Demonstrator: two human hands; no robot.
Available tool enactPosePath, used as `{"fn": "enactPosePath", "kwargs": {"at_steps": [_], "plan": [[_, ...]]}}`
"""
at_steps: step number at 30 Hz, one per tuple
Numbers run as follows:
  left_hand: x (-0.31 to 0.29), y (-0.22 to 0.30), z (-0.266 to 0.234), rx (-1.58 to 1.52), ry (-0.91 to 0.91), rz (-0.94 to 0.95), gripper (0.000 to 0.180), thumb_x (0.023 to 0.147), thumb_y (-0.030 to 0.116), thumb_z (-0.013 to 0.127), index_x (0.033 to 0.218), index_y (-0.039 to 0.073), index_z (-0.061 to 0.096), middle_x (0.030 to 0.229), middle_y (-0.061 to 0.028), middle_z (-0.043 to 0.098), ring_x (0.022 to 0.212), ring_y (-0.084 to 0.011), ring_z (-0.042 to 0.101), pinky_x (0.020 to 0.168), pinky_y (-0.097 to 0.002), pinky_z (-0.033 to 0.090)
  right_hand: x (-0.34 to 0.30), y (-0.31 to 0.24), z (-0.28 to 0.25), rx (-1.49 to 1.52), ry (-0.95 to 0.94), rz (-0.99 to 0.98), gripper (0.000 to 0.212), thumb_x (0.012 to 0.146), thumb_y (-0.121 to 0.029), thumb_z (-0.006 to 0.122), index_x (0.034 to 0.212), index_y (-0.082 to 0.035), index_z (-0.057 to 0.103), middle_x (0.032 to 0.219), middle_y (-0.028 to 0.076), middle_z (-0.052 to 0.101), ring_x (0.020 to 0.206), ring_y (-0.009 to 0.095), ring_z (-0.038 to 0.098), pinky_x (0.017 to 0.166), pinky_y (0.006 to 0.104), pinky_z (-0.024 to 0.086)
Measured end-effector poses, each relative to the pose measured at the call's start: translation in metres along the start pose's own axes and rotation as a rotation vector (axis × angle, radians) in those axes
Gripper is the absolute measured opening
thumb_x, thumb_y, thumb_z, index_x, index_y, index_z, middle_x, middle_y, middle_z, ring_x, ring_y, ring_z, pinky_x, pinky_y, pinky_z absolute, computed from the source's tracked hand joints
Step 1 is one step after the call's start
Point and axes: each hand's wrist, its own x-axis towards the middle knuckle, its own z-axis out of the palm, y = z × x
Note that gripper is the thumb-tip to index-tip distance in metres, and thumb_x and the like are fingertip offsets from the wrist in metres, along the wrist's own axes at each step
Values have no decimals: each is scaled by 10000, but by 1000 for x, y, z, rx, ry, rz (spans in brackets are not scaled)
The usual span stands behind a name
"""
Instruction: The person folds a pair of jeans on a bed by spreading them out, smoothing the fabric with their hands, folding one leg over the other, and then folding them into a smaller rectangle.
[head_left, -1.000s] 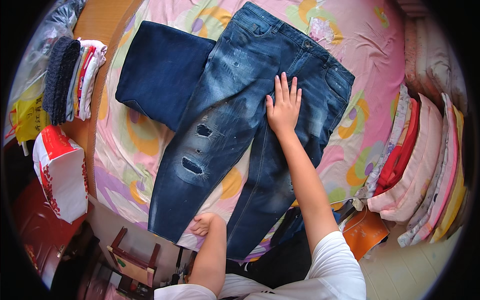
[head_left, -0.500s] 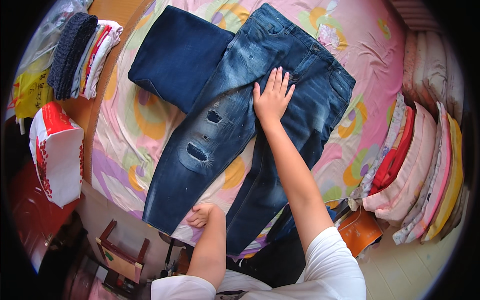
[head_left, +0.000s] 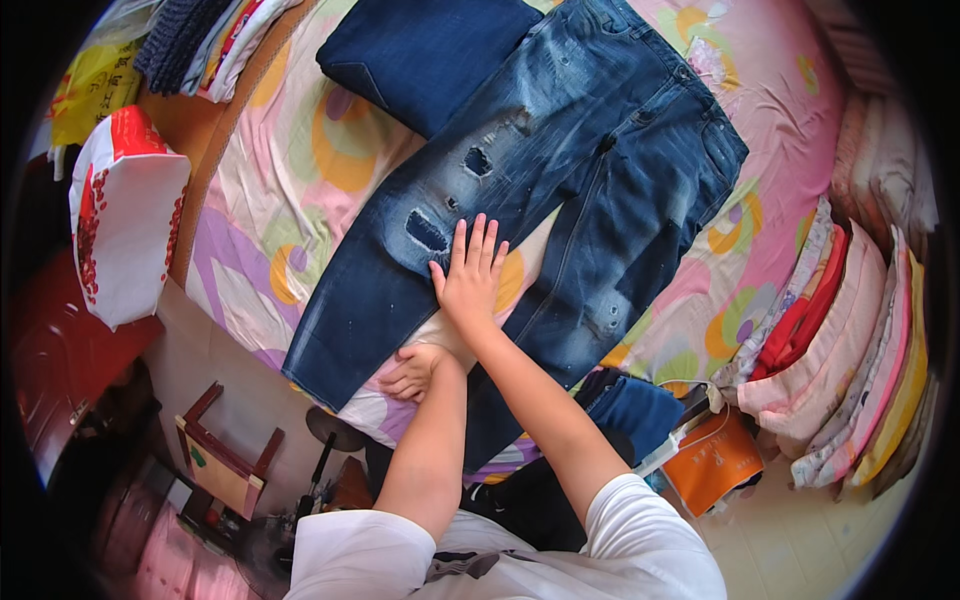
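A pair of ripped blue jeans [head_left: 590, 180] lies spread on the bed, its waistband toward the far right and its legs toward me. My right hand [head_left: 470, 280] rests flat on the inner edge of the left-hand leg, beside the knee rip, with fingers extended. Close to that leg's lower inner edge, my left hand [head_left: 412, 372] lies on the patterned sheet [head_left: 250, 255], its fingers loosely bent and apart. Neither hand grips anything. My right forearm passes over part of the other leg and hides it.
Folded dark blue jeans [head_left: 430, 60] lie at the far left, partly under the spread pair. Folded clothes [head_left: 830, 330] stand in a row at right, near an orange bag [head_left: 712, 462]. A white and red bag [head_left: 130, 220] and a small wooden chair [head_left: 230, 450] are at left.
My right hand has slid from near the crotch down to the knee of the left-hand leg. My left hand's fingers have loosened. The whole view has shifted.
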Motion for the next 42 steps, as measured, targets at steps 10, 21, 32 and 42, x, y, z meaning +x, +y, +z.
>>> {"fn": "enactPosePath", "kwargs": {"at_steps": [10,21,32,42], "plan": [[9,-20,-18,-5,-33,3,663,901,439,390,1410,15,366,1489,-184,289,1339,-327,323,1046,-507,302,-65,-26,-1,295,-80,-130,511,897,-246,549,1380,-99,471,1483,53,400,1422,259,280,1147,521,159],[202,-100,-104,-403,-124,1362,237,802,177,677,979,70,562,916,-76,525,887,-270,537,754,-405,445,-208,66,-61,304,-364,508,358,910,-392,558,816,-66,673,699,140,654,704,325,659,608,420,492],[264,-107,-70,-49,-54,1819,214,847,276,640,845,100,518,866,-76,492,855,-277,526,701,-416,461,-227,-2,-36,-83,-760,551,709,819,-651,507,816,25,718,821,235,688,813,381,681,719,446,542],[264,-143,-88,113,-165,1770,275,732,192,720,884,108,507,883,-77,512,879,-273,547,743,-401,465,-217,-29,-33,125,-1056,757,555,875,-490,484,770,6,712,584,98,664,499,233,662,628,347,558]]}}
